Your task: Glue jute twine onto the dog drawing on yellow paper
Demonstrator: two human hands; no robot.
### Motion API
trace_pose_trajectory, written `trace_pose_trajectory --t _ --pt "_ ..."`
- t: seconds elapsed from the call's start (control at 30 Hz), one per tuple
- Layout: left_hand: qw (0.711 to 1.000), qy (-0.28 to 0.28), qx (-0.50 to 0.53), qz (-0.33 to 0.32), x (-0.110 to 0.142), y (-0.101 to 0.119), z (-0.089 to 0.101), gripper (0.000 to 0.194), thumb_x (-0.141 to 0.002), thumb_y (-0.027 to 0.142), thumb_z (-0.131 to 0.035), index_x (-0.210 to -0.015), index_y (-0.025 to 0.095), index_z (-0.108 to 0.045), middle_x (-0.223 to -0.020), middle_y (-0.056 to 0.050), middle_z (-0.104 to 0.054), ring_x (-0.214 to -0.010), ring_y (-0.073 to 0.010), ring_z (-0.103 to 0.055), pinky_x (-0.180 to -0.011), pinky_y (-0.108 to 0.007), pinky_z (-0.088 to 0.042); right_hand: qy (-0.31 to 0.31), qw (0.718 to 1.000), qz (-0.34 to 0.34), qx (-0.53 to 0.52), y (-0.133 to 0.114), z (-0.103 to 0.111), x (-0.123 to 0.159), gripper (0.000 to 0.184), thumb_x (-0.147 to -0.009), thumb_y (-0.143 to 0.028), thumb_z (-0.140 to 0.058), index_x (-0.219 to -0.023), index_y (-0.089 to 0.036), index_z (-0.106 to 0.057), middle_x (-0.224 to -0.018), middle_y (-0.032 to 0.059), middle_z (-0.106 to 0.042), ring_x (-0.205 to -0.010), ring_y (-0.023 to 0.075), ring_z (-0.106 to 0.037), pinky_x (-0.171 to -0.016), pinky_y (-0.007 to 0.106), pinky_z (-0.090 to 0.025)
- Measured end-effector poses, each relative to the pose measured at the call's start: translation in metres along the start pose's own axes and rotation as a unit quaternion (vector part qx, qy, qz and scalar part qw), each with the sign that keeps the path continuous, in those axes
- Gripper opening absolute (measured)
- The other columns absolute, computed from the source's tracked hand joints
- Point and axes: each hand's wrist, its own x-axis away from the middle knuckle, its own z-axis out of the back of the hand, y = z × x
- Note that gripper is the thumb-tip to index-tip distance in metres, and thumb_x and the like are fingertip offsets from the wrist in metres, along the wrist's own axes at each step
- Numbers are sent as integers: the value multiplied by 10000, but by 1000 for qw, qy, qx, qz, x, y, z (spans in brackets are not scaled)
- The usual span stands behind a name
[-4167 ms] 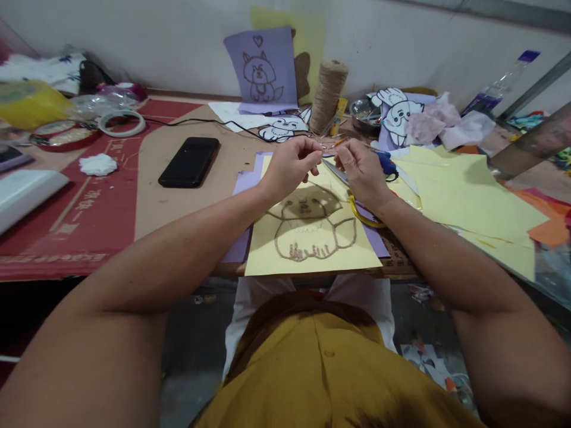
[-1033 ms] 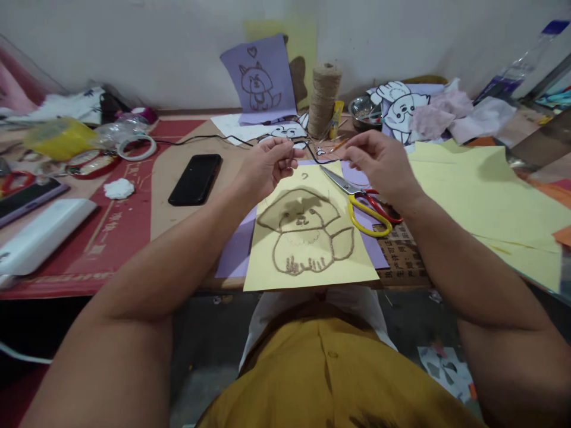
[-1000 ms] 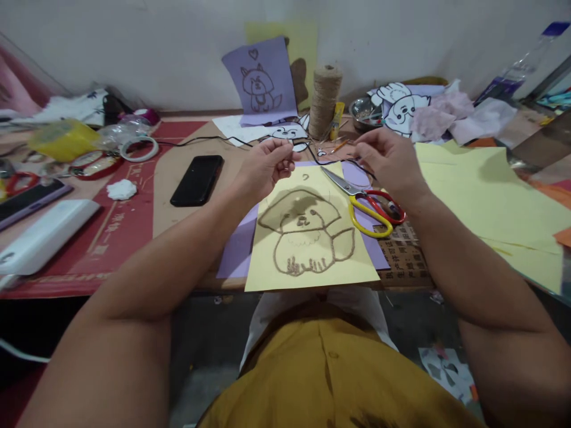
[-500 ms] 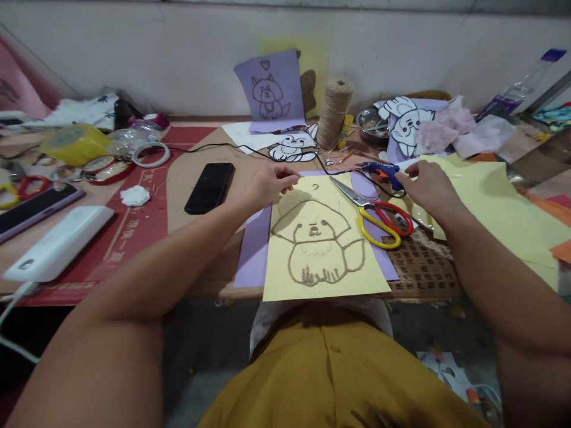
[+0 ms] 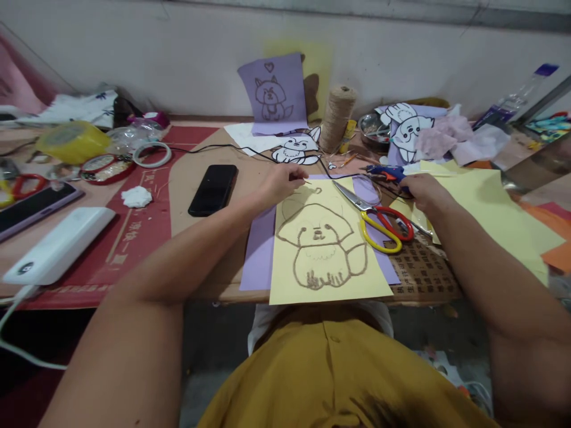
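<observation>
The fingertips of my left hand (image 5: 285,182) are pinched at the top left of a yellow sheet (image 5: 383,279), with a short thin brown strand (image 5: 307,182) poking out. That sheet bears a fox-like animal outlined in thick brown line, partly in thin pencil at the ears, and a small brown curl (image 5: 317,191) above the head. My right hand (image 5: 426,191) is closed around the handle of a blue glue gun (image 5: 386,172) with an orange trigger, its nozzle pointing left. Open-bladed scissors (image 5: 379,223) with red and yellow handles lie across the sheet's right edge.
Purple paper (image 5: 256,255) lies beneath the yellow sheet. A black phone (image 5: 213,190) is to the left, beside a white power bank (image 5: 60,244). Behind stand a twine spool (image 5: 338,119) and a purple fox card (image 5: 273,95). A black cord (image 5: 214,146) crosses the table. More yellow paper (image 5: 486,208) is right.
My right hand has taken hold of the glue gun's handle more fully. My left hand has shifted slightly over the sheet, and the thin strand now shows. The whole view has moved a little.
</observation>
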Motion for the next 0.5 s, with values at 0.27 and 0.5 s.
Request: trace_pose_trajectory --t 0.27,0.5 --pt "995 -3 -85 -42 1 -19 -9 157 -956 120 -696 -1000 160 -841 -1087 -90 -834 -1003 -221 -734 -982 -325 -553 -11 931 -7 -364 -35 5 40 361 -571 -110 -663 -901 -222 -572 -914 -11 -641 -723 93 -562 -573 179 -509" --pt "998 1 -59 -25 2 -26 -11 157 -964 174 -717 -1018 183 -864 -1091 -84 -845 -1025 -238 -743 -1005 -357 -555 -131 898 55 -417 -72 -4 49 492 -503 -62 -689 -962 -229 -633 -1056 16 -773 -734 92 -552 -494 152 -411"
